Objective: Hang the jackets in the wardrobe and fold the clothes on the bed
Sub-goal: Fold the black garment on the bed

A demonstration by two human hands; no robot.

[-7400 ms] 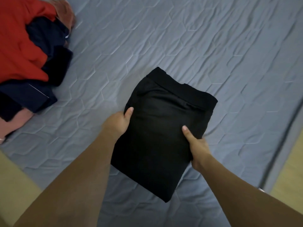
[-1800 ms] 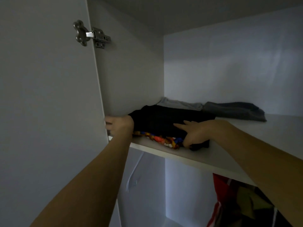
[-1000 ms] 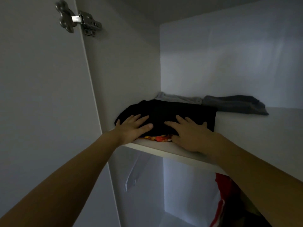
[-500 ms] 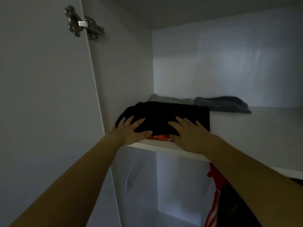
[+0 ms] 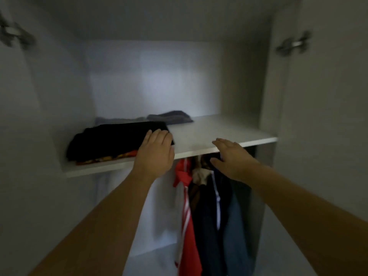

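Folded black clothes (image 5: 117, 139) on the shelf (image 5: 209, 134) of the wardrobe, at its left end, on top of something with orange and red colours (image 5: 111, 157). Two more folded grey things (image 5: 169, 117) behind the black pile, near the back wall. Under the shelf, jackets (image 5: 201, 208) already hanging: a red one with white stripes and some dark blue ones. Left hand (image 5: 154, 151) at the front edge of the shelf, fingers straight and spread a little, tips touching the right corner of the black pile, not gripping it. Right hand (image 5: 229, 157) open too, flat near the shelf's front edge, well to the right of the pile, holding nothing; hard to tell in the blur whether touching the shelf or just above it. So this folded piece looks put away. No bed in view, so no way to know how many clothes are left to fold or hang.
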